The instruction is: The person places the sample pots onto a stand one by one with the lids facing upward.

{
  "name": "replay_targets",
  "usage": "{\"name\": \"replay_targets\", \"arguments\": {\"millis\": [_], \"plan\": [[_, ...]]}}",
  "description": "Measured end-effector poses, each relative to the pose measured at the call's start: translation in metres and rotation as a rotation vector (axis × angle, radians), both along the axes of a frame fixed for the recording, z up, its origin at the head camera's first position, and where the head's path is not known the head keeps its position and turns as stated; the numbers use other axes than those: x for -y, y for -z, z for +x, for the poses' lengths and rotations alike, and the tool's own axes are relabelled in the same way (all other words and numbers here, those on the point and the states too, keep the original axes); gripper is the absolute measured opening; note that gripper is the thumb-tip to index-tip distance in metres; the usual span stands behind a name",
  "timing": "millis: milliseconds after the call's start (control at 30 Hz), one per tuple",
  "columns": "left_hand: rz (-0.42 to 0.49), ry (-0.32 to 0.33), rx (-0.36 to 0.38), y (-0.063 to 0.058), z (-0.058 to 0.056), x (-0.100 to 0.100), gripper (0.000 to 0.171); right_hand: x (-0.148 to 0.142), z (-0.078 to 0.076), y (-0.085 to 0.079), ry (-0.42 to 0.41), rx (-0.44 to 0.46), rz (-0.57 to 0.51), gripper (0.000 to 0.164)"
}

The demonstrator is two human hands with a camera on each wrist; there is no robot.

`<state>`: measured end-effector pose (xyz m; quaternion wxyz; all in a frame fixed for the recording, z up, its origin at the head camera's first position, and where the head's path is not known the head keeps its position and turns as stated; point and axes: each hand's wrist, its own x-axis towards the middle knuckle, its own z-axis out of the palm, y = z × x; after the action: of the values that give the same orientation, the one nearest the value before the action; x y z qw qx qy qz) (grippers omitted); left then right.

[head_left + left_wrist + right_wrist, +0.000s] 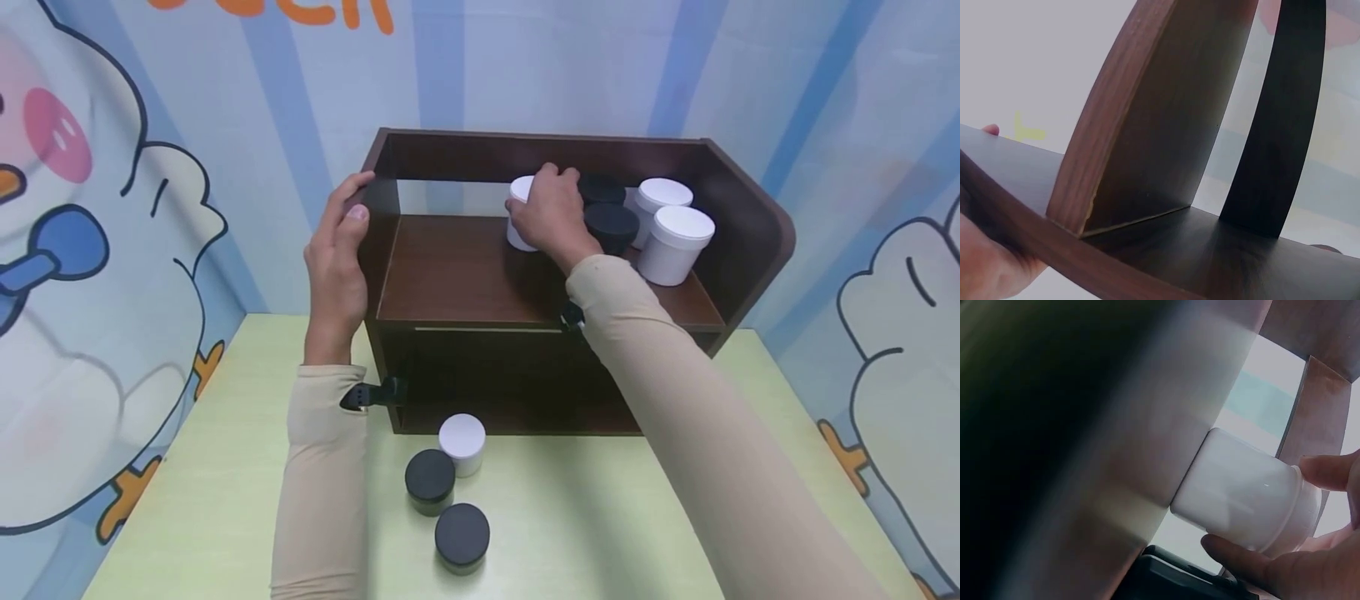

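Observation:
My right hand pinches a white lidded jar on the upper board of a dark brown two-tier shelf. In the right wrist view, thumb and fingers span the lid end of that jar. My left hand holds the shelf's left side panel, with fingertips at its upper edge and the thumb near its front. The left wrist view shows part of that hand beside the brown panel. Right of my right hand stand black-lidded jars and two white jars.
On the pale table before the shelf stand a white jar and two black-lidded jars, one nearer the shelf and one nearer me. A printed cloth backdrop hangs behind. The lower shelf opening is in shadow.

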<state>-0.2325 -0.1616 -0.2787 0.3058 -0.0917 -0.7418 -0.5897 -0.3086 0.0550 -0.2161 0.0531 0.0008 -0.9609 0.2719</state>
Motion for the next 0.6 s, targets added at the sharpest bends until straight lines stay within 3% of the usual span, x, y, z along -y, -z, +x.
{"name": "replay_targets", "arguments": {"millis": [400, 600], "plan": [[-0.014, -0.005, -0.025, 0.0011, -0.0001, -0.0006, 0.05, 0.0004, -0.0005, 0.001, 0.005, 0.004, -0.034, 0.07], [-0.022, -0.007, -0.015, 0.0009, 0.0, 0.0002, 0.05, 0.0011, 0.0016, 0.0005, 0.003, 0.014, -0.064, 0.078]]}}
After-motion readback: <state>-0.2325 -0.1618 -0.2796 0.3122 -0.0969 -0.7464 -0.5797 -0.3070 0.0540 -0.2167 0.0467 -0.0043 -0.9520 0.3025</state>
